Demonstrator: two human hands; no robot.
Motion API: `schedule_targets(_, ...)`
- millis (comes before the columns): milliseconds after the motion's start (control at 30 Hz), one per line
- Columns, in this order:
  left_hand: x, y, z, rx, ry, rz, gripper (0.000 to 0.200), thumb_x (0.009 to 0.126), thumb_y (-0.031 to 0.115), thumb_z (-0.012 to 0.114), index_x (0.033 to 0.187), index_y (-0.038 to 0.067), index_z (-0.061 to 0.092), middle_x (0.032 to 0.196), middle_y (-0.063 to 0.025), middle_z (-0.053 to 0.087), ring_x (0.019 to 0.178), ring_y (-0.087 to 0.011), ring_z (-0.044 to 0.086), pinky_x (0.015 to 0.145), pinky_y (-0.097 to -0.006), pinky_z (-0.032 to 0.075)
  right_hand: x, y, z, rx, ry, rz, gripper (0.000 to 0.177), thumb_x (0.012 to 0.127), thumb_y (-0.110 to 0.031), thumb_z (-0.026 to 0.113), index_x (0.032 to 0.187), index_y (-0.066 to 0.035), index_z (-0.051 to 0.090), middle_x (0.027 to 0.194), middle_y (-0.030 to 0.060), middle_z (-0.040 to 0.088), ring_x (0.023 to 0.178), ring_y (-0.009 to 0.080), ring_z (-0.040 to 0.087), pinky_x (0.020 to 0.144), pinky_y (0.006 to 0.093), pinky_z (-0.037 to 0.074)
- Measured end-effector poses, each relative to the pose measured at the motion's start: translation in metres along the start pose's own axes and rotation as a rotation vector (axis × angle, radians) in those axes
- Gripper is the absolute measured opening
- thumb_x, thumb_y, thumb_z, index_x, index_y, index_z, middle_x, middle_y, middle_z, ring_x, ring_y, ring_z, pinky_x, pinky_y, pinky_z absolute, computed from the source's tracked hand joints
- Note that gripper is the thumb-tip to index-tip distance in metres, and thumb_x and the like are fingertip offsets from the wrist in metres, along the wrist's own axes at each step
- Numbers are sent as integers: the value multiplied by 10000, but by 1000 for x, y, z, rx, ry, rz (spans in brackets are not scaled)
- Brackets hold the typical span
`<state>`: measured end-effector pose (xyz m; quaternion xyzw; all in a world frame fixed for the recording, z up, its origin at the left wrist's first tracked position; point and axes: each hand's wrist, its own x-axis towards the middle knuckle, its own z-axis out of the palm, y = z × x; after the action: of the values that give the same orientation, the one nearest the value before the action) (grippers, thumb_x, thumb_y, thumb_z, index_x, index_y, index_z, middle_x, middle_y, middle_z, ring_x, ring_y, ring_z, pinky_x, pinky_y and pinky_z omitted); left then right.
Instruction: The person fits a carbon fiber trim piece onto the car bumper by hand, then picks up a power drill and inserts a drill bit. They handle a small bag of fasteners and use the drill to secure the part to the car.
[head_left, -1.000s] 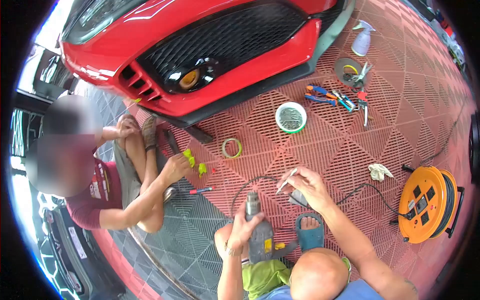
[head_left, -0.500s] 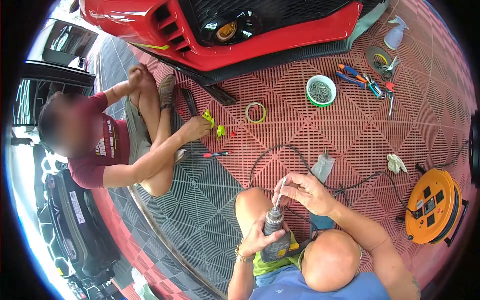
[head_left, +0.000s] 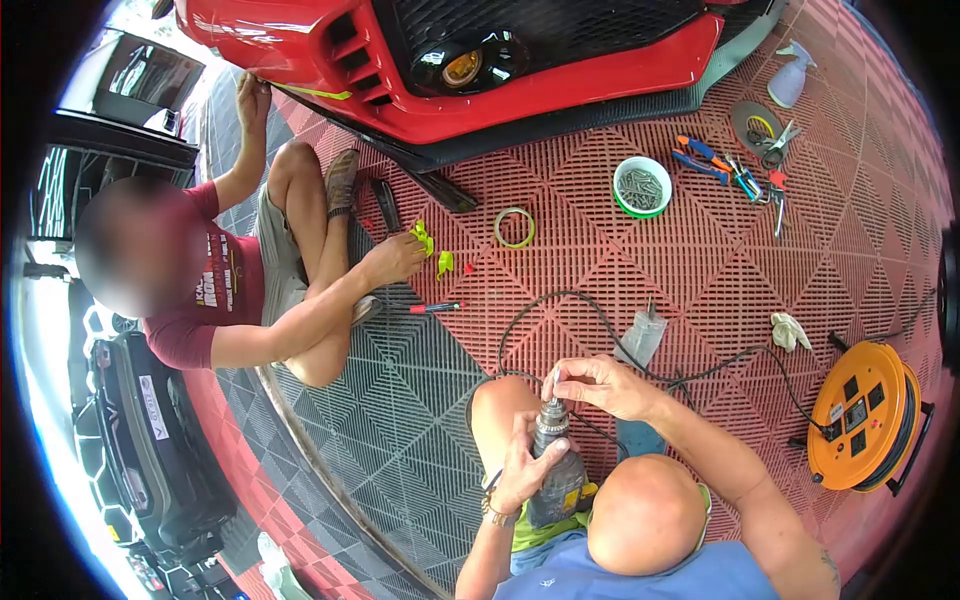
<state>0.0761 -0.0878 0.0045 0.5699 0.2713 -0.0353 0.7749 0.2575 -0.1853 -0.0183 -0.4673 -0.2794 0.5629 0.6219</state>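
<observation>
A corded power drill stands upright between my knees, its chuck pointing away from me. My left hand is wrapped around the drill's body just below the chuck. With fingers pinched together, my right hand holds a drill bit at the chuck's mouth; the fingers partly hide it. Whether the bit is seated inside the chuck I cannot make out. A clear plastic pouch lies on the floor mat just beyond my right hand.
Ahead is a red car bumper. On the mat are a tub of screws, a tape roll, pliers, scissors, a spray bottle and an orange cable reel. A co-worker sits left, touching yellow-green pieces.
My left hand has shifted up the drill toward the chuck, its thumb now across the body. My right hand has moved slightly left. The co-worker's far hand has risen to the bumper's edge.
</observation>
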Motion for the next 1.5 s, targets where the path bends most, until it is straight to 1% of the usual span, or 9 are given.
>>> schedule_targets(100, -4, 3, 1, 126, 102, 16, 336, 942, 194, 573, 1172, -16, 446, 915, -122, 655, 840, -153, 612, 787, -295, 492, -3, -4, 3, 139, 13, 105, 168, 961, -175, 544, 978, -26, 619, 958, 20, 624, 955, 123, 563, 896, 296, 441)
schedule_targets(167, -6, 1, -3, -197, 2, -109, 311, 948, 190, 557, 1154, -17, 451, 935, -120, 658, 844, -158, 614, 800, -300, 488, -2, -5, 4, 80, -4, 57, 169, 964, -178, 539, 982, -29, 618, 960, 19, 624, 949, 120, 562, 890, 294, 442)
schedule_targets(300, -12, -7, 7, -41, 118, 40, 390, 1005, 322, 405, 1250, 20, 385, 962, -135, 654, 869, -171, 623, 810, -302, 486, -2, -1, 7, 6, -18, -3, 176, 972, -188, 526, 983, -39, 619, 962, 15, 623, 949, 115, 556, 883, 289, 439)
schedule_targets(500, -16, -14, -1, -235, 138, -14, 364, 982, 188, 484, 1271, 33, 325, 988, -138, 638, 887, -177, 623, 810, -299, 486, -2, 0, 9, 10, -43, 0, 181, 974, -195, 523, 973, -39, 615, 954, 13, 621, 955, 113, 549, 894, 293, 429)
schedule_targets(767, -19, -11, 4, 42, 177, 100, 314, 992, 280, 484, 1210, 58, 443, 1037, -55, 565, 968, -101, 519, 836, -253, 438, -3, -8, 14, -33, 4, 49, 139, 949, -112, 527, 961, -14, 625, 953, 36, 633, 946, 130, 573, 877, 291, 450)
schedule_targets(900, -9, -36, -6, -215, -18, -33, 324, 1004, 270, 457, 1225, 35, 432, 1056, -40, 538, 996, -101, 502, 903, -273, 422, -1, 0, 14, 8, 46, 51, 136, 941, -97, 522, 918, -7, 622, 923, 38, 627, 874, 116, 571, 815, 265, 455)
schedule_targets(1100, -3, -38, -5, -126, -21, 72, 374, 998, 342, 461, 1232, 50, 470, 1008, -1, 491, 940, -87, 450, 862, -246, 384, -1, -7, 19, -77, 95, 9, 166, 950, -133, 529, 900, 3, 610, 847, 39, 610, 784, 124, 554, 736, 271, 450)
schedule_targets(1267, 10, -10, -1, 105, -13, 69, 476, 974, 392, 497, 1258, 13, 447, 1036, -38, 489, 920, -107, 470, 838, -250, 403, 0, -3, 16, -104, 116, 31, 190, 956, -168, 538, 892, -4, 610, 784, 23, 588, 705, 110, 514, 682, 276, 428)
schedule_targets(1500, 13, -15, -8, -13, -37, 50, 460, 977, 403, 490, 1167, -16, 484, 1033, -54, 540, 979, -160, 518, 860, -296, 411, 2, 6, 11, -33, 153, 39, 196, 951, -185, 565, 873, -10, 606, 797, 32, 601, 732, 102, 523, 709, 267, 422)
